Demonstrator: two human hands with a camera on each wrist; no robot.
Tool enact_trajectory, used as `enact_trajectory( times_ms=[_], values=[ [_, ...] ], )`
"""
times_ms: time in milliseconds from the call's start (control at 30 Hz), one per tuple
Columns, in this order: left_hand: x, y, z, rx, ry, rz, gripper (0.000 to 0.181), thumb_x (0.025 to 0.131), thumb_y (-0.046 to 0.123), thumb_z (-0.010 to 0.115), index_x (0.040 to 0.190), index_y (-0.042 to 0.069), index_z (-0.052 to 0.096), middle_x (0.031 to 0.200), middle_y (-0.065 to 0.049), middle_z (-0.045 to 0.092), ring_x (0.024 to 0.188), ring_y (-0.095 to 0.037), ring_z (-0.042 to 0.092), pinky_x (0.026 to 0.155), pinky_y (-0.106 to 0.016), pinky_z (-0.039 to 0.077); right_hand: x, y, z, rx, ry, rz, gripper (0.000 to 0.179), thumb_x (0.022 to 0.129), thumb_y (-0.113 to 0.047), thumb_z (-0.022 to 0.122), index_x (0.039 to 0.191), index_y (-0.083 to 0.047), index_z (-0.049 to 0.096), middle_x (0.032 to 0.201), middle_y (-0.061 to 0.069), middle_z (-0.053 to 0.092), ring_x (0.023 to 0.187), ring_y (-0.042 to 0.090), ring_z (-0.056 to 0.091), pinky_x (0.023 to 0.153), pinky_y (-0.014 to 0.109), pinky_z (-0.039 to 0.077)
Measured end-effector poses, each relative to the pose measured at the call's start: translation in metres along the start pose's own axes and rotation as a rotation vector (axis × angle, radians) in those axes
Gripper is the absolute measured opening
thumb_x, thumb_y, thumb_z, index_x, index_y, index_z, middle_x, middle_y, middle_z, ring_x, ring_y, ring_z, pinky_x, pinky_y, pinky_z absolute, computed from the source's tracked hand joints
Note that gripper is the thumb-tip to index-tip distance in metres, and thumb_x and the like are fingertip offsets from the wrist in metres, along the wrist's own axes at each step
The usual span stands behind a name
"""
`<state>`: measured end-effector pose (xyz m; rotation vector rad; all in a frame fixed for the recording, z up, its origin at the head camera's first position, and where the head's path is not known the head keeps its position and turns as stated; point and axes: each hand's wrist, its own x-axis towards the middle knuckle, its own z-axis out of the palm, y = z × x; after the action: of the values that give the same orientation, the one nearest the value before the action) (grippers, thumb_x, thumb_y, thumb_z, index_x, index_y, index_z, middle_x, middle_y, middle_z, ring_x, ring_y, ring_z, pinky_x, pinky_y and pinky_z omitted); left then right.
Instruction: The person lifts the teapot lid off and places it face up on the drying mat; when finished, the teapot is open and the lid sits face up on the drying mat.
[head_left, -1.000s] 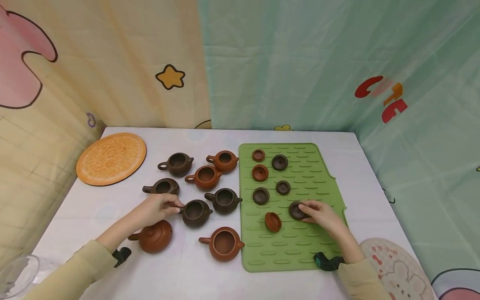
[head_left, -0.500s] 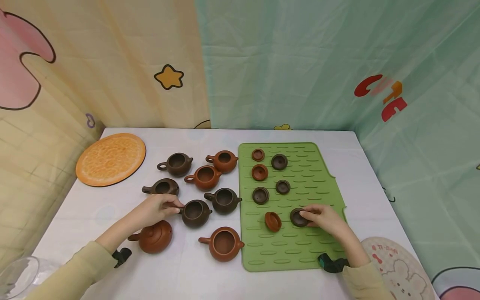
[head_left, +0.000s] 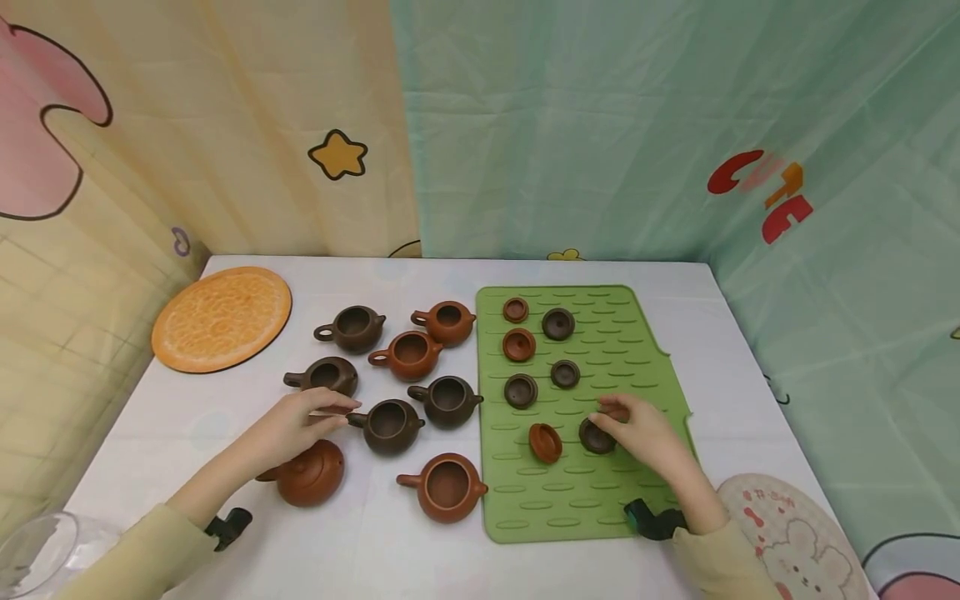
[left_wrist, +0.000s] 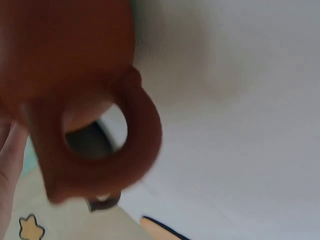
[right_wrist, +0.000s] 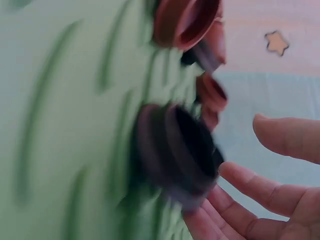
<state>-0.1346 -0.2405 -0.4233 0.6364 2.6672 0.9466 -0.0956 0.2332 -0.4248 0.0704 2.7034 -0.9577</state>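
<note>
My left hand (head_left: 296, 425) is just left of the handle of a dark brown teapot (head_left: 392, 427), its thumb and fingers apart. Below that hand is a reddish-brown teapot with its lid on (head_left: 311, 475); its handle looms close in the left wrist view. On the green mat (head_left: 592, 500), my right hand (head_left: 637, 429) is at a dark round lid (head_left: 597, 436). In the right wrist view the fingertips are against the edge of this lid (right_wrist: 172, 150), while the thumb stands away from it. An orange-brown lid (head_left: 545, 443) lies tilted to its left.
Several lidless teapots stand left of the mat, including a reddish one (head_left: 450, 487) in front and a dark one (head_left: 448, 402). More lids, such as a dark one (head_left: 558, 323), lie on the mat. An orange round mat (head_left: 222, 319) is at back left, a clear container (head_left: 45, 550) front left.
My left hand has let go of the dark teapot's handle and drawn back left. My right hand has loosened from the dark lid, which now lies on the mat slightly lower than before.
</note>
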Motion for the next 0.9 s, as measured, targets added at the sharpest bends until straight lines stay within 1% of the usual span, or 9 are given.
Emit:
enact_trajectory(
  times_ms=[100,200,367,433,533,600,700,767,900],
  values=[
    [-0.013,0.001,-0.006,0.023,0.066,-0.023,0.029,0.090,0.007,0.070,0.119,0.007,0.069,0.116,-0.010,0.070,0.110,-0.033,0.065,0.082,-0.034,0.058,0.003,-0.018,0.002,-0.017,0.036,-0.046,0.046,0.098,-0.031,0.061,0.133,-0.002,0.057,0.132,0.022,0.060,0.120,0.041,0.057,0.096,0.054,0.048],
    [-0.029,-0.001,-0.009,0.018,0.110,-0.028,0.029,0.088,0.005,0.071,0.118,0.005,0.070,0.115,-0.010,0.070,0.107,-0.029,0.066,0.080,-0.032,0.058,0.007,-0.042,0.007,-0.010,0.073,-0.119,0.043,0.098,-0.031,0.061,0.132,-0.004,0.059,0.133,0.020,0.059,0.123,0.040,0.055,0.099,0.054,0.046],
    [-0.054,-0.009,-0.008,0.009,0.190,-0.035,0.024,0.087,0.005,0.073,0.111,0.008,0.073,0.109,-0.006,0.072,0.100,0.004,0.062,0.076,-0.023,0.058,0.012,-0.093,0.022,0.009,0.078,-0.259,0.038,0.095,-0.031,0.065,0.127,-0.011,0.064,0.130,0.010,0.063,0.124,0.031,0.056,0.101,0.051,0.046],
    [-0.064,-0.014,-0.006,0.021,0.225,-0.047,0.023,0.086,0.006,0.074,0.108,0.013,0.074,0.105,-0.001,0.073,0.097,0.013,0.058,0.074,-0.017,0.056,0.013,-0.115,0.032,0.024,0.045,-0.323,0.035,0.095,-0.030,0.066,0.125,-0.013,0.066,0.127,0.006,0.064,0.123,0.027,0.057,0.101,0.048,0.047],
    [-0.077,-0.023,-0.001,-0.001,0.267,-0.033,0.024,0.084,0.003,0.075,0.105,0.014,0.075,0.102,0.003,0.073,0.095,0.015,0.058,0.073,-0.011,0.053,0.015,-0.146,0.051,0.015,-0.048,-0.447,0.031,0.095,-0.028,0.066,0.122,-0.013,0.068,0.124,0.004,0.066,0.119,0.023,0.060,0.099,0.042,0.049],
    [-0.083,-0.029,0.003,-0.023,0.290,-0.021,0.026,0.082,0.002,0.076,0.104,0.013,0.076,0.101,0.009,0.073,0.097,0.018,0.056,0.074,-0.007,0.050,0.016,-0.165,0.065,-0.021,-0.120,-0.527,0.030,0.096,-0.028,0.065,0.121,-0.013,0.068,0.123,0.003,0.067,0.118,0.019,0.060,0.098,0.036,0.049],
    [-0.089,-0.039,0.009,-0.067,0.325,0.010,0.029,0.078,-0.004,0.078,0.104,0.008,0.075,0.102,0.017,0.071,0.099,0.022,0.054,0.076,-0.004,0.048,0.020,-0.193,0.086,-0.112,-0.217,-0.631,0.029,0.096,-0.030,0.064,0.121,-0.015,0.069,0.120,-0.002,0.068,0.114,0.012,0.061,0.094,0.024,0.049],
    [-0.091,-0.044,0.012,-0.081,0.348,0.018,0.031,0.076,-0.006,0.078,0.104,0.006,0.075,0.102,0.022,0.070,0.099,0.023,0.052,0.076,-0.002,0.047,0.022,-0.211,0.098,-0.177,-0.271,-0.672,0.029,0.096,-0.031,0.064,0.121,-0.017,0.069,0.119,-0.004,0.068,0.110,0.009,0.061,0.091,0.018,0.047],
    [-0.092,-0.050,0.017,-0.091,0.369,0.003,0.029,0.074,-0.008,0.078,0.102,0.003,0.075,0.100,0.024,0.069,0.096,0.023,0.053,0.073,-0.003,0.048,0.027,-0.243,0.125,-0.290,-0.371,-0.732,0.029,0.095,-0.035,0.065,0.120,-0.020,0.070,0.113,-0.009,0.069,0.100,0.002,0.061,0.084,0.012,0.044]
  ],
)
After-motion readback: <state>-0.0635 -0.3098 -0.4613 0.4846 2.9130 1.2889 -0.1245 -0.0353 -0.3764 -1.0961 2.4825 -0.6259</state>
